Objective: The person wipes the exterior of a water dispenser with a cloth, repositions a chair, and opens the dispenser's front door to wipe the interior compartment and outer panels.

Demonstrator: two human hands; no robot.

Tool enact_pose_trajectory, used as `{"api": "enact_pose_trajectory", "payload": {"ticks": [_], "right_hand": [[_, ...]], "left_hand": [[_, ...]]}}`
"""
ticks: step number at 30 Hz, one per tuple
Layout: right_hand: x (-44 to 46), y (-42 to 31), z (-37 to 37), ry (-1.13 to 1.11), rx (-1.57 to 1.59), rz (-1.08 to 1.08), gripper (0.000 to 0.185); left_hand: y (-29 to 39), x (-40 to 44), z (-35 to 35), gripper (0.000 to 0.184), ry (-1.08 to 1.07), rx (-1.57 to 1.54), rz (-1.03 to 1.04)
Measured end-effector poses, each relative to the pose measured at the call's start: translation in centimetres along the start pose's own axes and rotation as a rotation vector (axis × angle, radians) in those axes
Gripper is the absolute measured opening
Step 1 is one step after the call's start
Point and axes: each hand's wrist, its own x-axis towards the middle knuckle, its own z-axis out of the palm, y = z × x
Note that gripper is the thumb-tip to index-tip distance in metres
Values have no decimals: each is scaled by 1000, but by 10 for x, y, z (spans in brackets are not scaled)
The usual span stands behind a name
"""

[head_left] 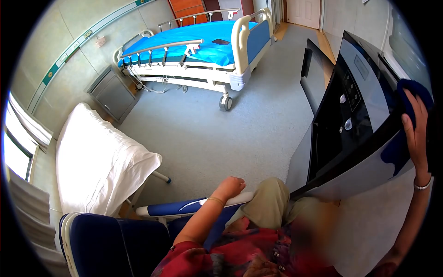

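Observation:
My right hand (pixel 416 124) is at the far right, its fingers pressed on a dark blue cloth (pixel 408 87) against the top side edge of a black and silver water dispenser (pixel 369 111). A clear water bottle (pixel 405 39) sits on top of the dispenser. The dispenser's dark door (pixel 318 76) stands open. My left hand (pixel 230 188) is closed in a loose fist near the end of a blue and white chair armrest (pixel 175 208), with nothing visible in it. Whether it touches the armrest I cannot tell.
A hospital bed (pixel 240 78) with raised side rails and a blue cover stands across the grey floor (pixel 203 134). Beside it is a grey bedside cabinet (pixel 112 94). To the left, a white sheet (pixel 101 161) covers something on legs. The blue chair back (pixel 104 244) is close at my left.

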Motion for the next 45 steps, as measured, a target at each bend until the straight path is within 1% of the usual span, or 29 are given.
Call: {"api": "enact_pose_trajectory", "payload": {"ticks": [2, 3, 5, 6, 11, 13, 15, 17, 18, 19, 20, 21, 22, 23, 24, 25, 26, 27, 29, 31, 32, 33, 34, 35, 36, 39, 42, 43, 45], "right_hand": [[14, -16, -9, -66, -107, 103, 43], [18, -18, -8, -67, -106, 102, 43], [28, -20, -5, -42, 9, 37, 44], [35, -28, -9, -29, 63, 57, 44], [57, -50, -15, -23, 95, 132, 44], [71, -52, -23, -154, 119, 97, 47], [83, -51, -22, -193, 150, 96, 54], [99, -57, -26, -308, 297, 133, 45], [103, -46, -14, -264, 322, -85, 35], [110, -33, 3, -247, 363, -230, 30], [122, -47, -16, -432, 497, 4, 29], [120, -48, -5, -328, 432, 16, 32], [128, -35, 2, -338, 474, -202, 43], [127, -40, -11, -395, 536, -39, 52], [125, -43, -13, -356, 573, -39, 51], [124, -44, -17, -365, 565, -95, 46], [121, -46, -25, -386, 613, -99, 43], [115, -46, -27, -334, 643, -103, 40], [100, -47, -32, -236, 629, -119, 43], [78, -48, -28, 15, 552, -113, 37], [71, -48, -27, 108, 514, -108, 32], [64, -49, -22, 257, 494, -88, 31], [57, -50, -25, 277, 431, -73, 30], [50, -51, -26, 298, 369, -58, 30], [44, -51, -19, 459, 346, -81, 32], [33, -41, -12, 615, 302, -112, 32], [15, -17, -6, 597, 249, -63, 32], [5, -9, -8, 521, 234, 3, 29], [-13, 10, -3, 517, 166, 78, 26]], "left_hand": [[3, -2, -2, 29, -3, 13, -11], [3, -2, -1, 29, -3, 13, -12], [2, -2, -1, 29, 4, 22, 5], [2, -1, -1, 29, 5, 22, 2], [4, -2, -3, 30, -12, 27, -15], [2, -2, -1, 30, -19, 23, -22], [1, -2, -1, 30, -25, 21, -28], [1, -1, -4, 30, -57, 24, -32], [-3, 0, -1, 30, -58, 30, -19], [-10, 0, 4, 30, -52, -30, -22], [-14, 2, 8, 30, -56, -90, -12], [-3, -5, -5, 32, -41, -112, -17], [-16, -1, 6, 33, -30, -123, 0], [-19, 0, 6, 31, -54, -165, -28], [-18, -1, 2, 32, -38, -176, 18], [-13, -3, -2, 31, -31, -199, 0], [-8, -4, -6, 31, -50, -234, -62], [-10, -3, -5, 31, -52, -265, -82], [-13, -2, -3, 31, -50, -286, -95], [-17, 0, -2, 31, -53, -270, -59], [-20, 1, -1, 32, -63, -294, -85], [-21, 2, 1, 33, -71, -320, -116], [-20, 2, 0, 33, -76, -316, -102], [-19, 1, -1, 33, -85, -326, -144], [-17, 1, -3, 33, -93, -336, -189], [-12, -2, -5, 32, -80, -344, -228], [-13, -1, -6, 31, -86, -309, -237], [-18, 0, -3, 31, -86, -309, -229], [-27, 4, 3, 31, -97, -297, -230]]}}
